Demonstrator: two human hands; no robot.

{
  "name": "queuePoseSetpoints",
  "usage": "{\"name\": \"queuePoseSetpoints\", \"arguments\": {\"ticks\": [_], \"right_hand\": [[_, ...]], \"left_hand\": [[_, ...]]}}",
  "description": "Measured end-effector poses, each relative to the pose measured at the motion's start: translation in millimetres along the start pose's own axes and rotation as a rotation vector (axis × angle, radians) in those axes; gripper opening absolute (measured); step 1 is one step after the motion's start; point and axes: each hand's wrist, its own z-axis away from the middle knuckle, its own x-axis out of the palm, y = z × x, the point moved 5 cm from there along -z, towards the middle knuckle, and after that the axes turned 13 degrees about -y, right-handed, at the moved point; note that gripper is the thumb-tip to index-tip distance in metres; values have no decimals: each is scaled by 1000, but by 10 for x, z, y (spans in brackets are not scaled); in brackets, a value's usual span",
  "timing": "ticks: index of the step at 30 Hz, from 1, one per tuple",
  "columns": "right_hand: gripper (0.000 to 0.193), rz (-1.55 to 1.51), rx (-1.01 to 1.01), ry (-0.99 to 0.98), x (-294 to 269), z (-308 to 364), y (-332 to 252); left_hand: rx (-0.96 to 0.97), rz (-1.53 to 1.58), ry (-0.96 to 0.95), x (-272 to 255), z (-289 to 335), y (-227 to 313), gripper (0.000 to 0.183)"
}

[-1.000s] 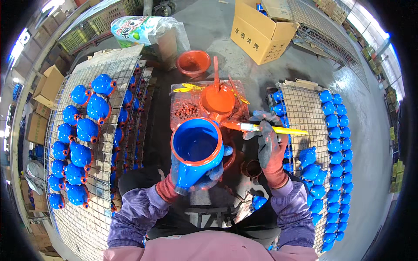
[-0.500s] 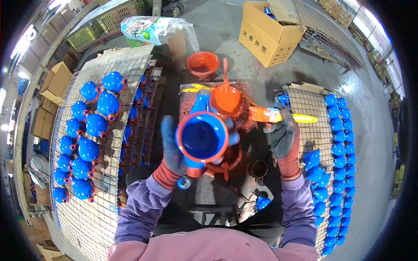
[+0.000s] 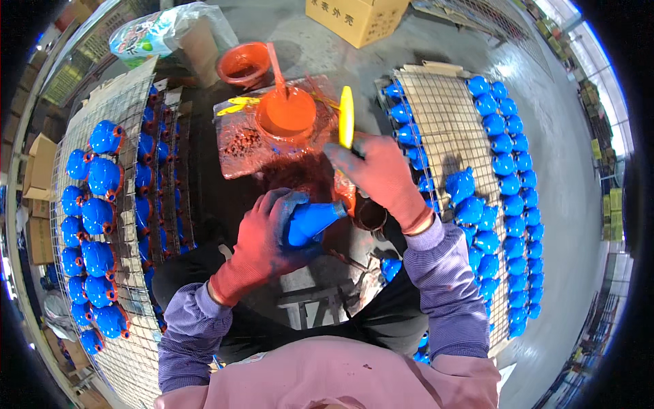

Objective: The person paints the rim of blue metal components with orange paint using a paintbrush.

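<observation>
My left hand [image 3: 262,238], in a red and dark knit glove, is wrapped round a blue-painted housing [image 3: 310,223]. Its narrow pipe end points right and slightly up; the glove hides much of the body. Closed on a paintbrush, my right hand [image 3: 385,170] keeps the yellow handle [image 3: 347,119] upright. The orange-coated bristles [image 3: 345,189] hang down just beyond the pipe end; whether they touch it I cannot tell. Farther off, a pan of orange paint [image 3: 287,112] with a stick in it rests on a paint-smeared board [image 3: 235,153], beside yellow-handled tools [image 3: 236,105].
A reddish bowl [image 3: 244,65] stands beyond the board. Wire racks hold several blue housings at left [image 3: 99,215] and right [image 3: 504,165]. A dark cup [image 3: 371,215] sits below my right hand. A carton [image 3: 357,20] and a plastic bag [image 3: 157,34] lie at the back.
The housing has turned from its wide mouth facing up to its pipe end pointing right. My right hand has moved left and swung the brush from level to bristles down. The view has shifted.
</observation>
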Motion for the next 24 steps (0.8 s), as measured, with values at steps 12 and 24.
{"name": "queuePoseSetpoints", "arguments": {"ticks": [12,24], "right_hand": [[22,196,-373,224,-106,221,-477],[35,159,-632,267,-146,458,-650]], "left_hand": [[-40,-112,-75,-7,-32,-30,76],[-322,652,14,27,8,-360,62]]}}
